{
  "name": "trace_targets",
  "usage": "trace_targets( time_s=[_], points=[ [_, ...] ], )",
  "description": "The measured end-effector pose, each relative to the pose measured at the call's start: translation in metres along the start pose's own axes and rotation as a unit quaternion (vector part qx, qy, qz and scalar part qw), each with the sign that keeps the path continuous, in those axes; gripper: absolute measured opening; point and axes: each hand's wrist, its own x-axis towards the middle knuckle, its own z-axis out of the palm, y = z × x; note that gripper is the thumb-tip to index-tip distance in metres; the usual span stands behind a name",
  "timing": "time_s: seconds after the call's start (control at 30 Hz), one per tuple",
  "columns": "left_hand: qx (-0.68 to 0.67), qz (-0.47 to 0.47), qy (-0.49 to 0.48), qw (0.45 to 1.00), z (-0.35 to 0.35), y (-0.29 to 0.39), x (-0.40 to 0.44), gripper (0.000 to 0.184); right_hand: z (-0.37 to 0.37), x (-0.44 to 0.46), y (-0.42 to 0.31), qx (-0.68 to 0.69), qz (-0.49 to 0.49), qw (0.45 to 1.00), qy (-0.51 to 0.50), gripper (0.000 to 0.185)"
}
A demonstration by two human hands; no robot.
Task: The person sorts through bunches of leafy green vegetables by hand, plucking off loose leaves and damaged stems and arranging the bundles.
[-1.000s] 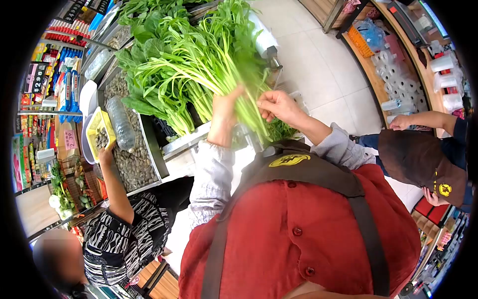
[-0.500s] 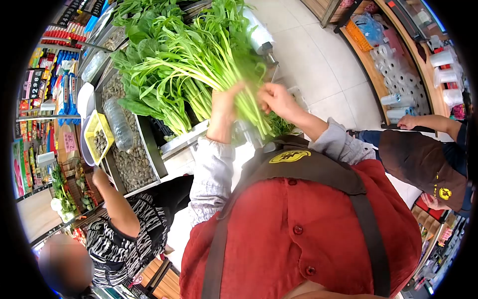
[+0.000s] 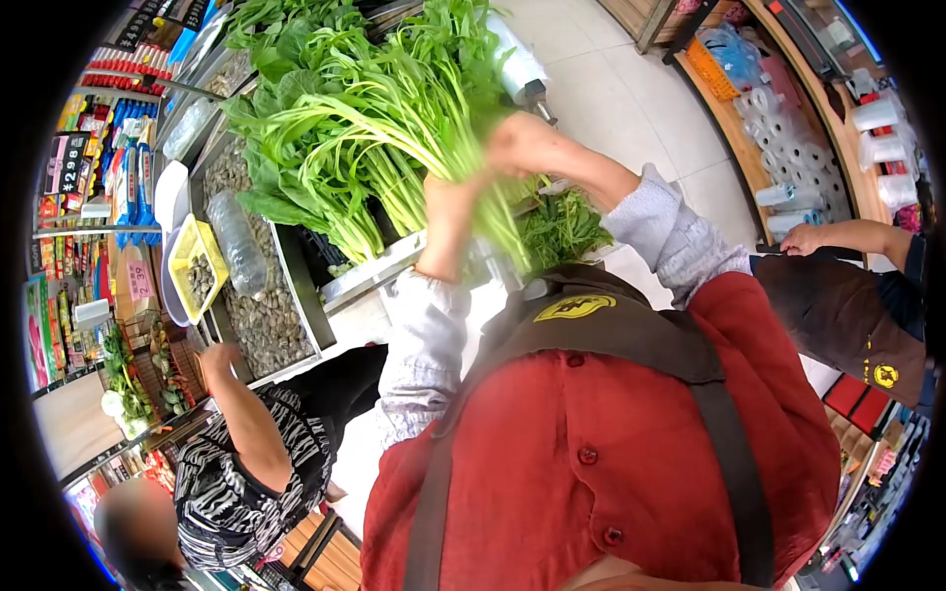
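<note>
so the left grip (image 3: 449, 215) is wrapped around the stems of a long leafy bunch of greens (image 3: 434, 133), which sits around the upper middle of the frame. the right grip (image 3: 522, 145) is up at the same bunch, a bit higher and on its right side, but it's smeared with blur, so i can't tell if those fingers are pinching anything or just brushing it

the bunch's long axis runs on a slant: bare stem ends point down toward the chest of the brown apron (image 3: 572, 330), leaves fan out to the top and upper left. both hands are right at it, left one lower and nearer the stem ends, right one coming in from the other flank

going outward, more greens (image 3: 345, 231) lie just left of the bunch, and a darker leafy pile (image 3: 564, 231) is just below the right forearm. a clear plastic roll (image 3: 514, 59) is up top. further left there's a yellow basket (image 3: 215, 246) beside a clear bottle (image 3: 236, 244), which lies on a bed of shellfish (image 3: 264, 340). one person in a patterned top (image 3: 251, 443) is lower left, another person (image 3: 838, 305) stands at the right edge
</note>
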Motion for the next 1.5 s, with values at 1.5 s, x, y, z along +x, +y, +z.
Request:
trace_targets(
  time_s=[1.5],
  points=[
    [-0.494, -0.117, -0.164, 0.846, -0.07, 0.035, -0.014, 0.043, 0.03, -0.074, 0.141, -0.163, -0.234, 0.951, 0.119, 0.008]
  ],
)
